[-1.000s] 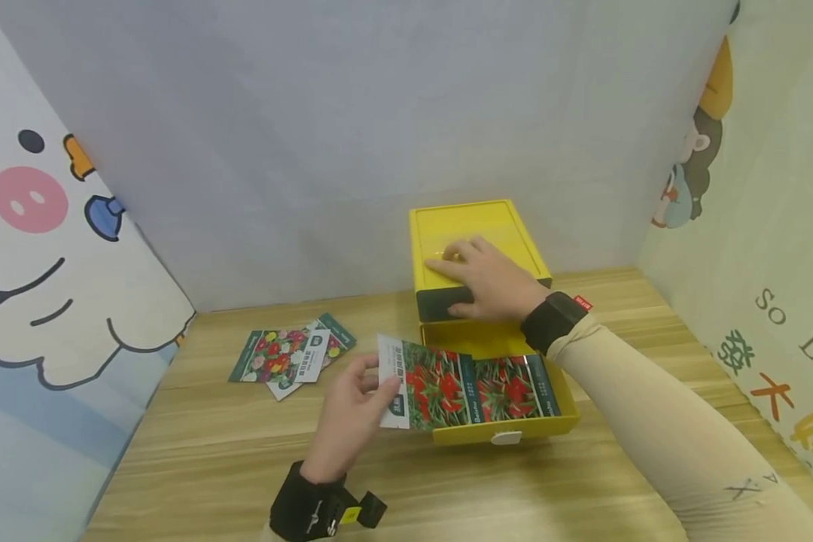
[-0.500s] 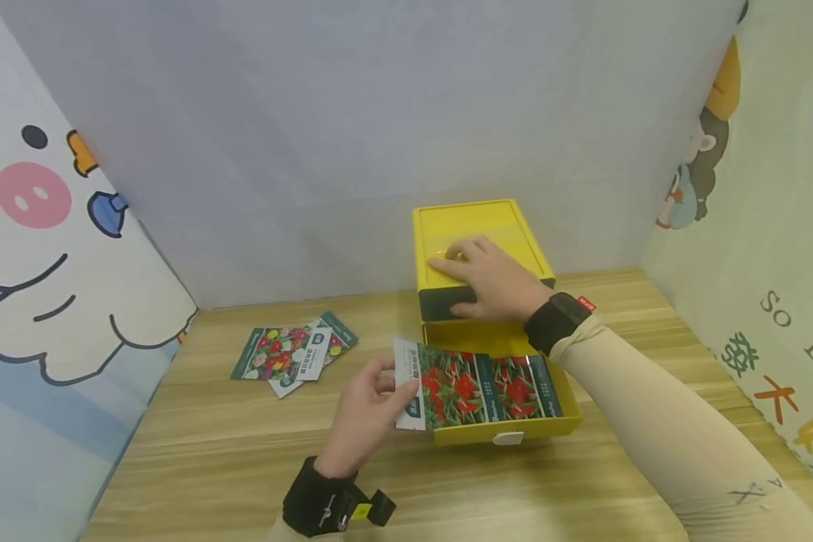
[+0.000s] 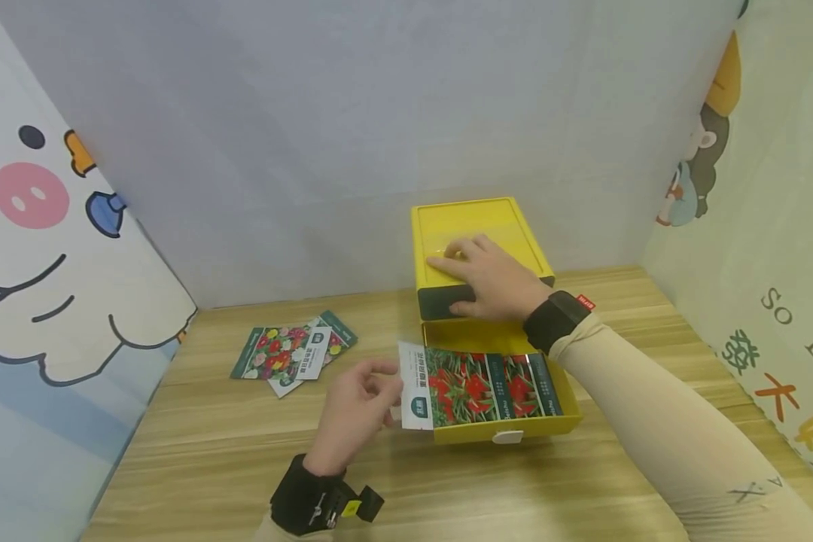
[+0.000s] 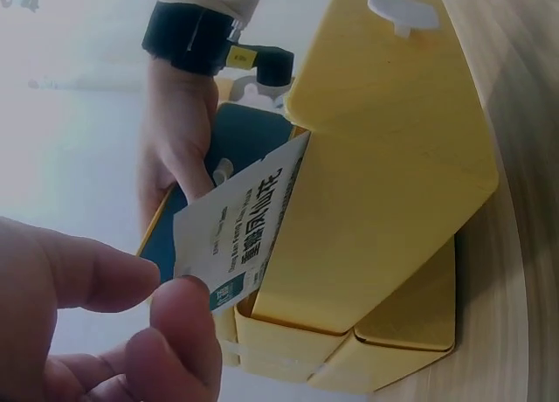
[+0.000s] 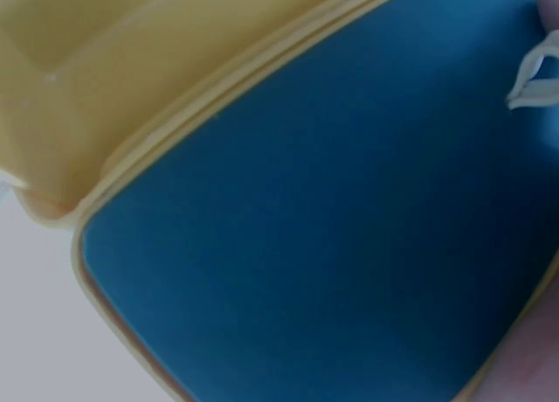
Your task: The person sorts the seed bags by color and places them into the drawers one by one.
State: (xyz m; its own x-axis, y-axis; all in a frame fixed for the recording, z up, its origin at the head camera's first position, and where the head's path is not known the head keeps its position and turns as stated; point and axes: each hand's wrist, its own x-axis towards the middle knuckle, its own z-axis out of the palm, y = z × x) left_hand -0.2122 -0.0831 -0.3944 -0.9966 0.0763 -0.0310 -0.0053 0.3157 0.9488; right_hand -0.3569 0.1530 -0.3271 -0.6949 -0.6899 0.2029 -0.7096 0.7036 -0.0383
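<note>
My left hand (image 3: 362,410), fingers loosely bent, is at the white end of a flat printed packet (image 3: 464,388), contact unclear; packet juts over smooth yellow drawer's (image 3: 470,434) left wall. My right hand (image 3: 494,278) spreads over a boxy yellow unit (image 3: 474,218), far side, wood-grain desk (image 3: 230,452).

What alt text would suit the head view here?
A person's left hand is at the edge of a red-flower packet overhanging the left side of an open yellow drawer and overlapping a second packet. The right hand rests on the yellow box behind. Left of the drawer, more flower packets overlap on a wood-grain table.
</note>
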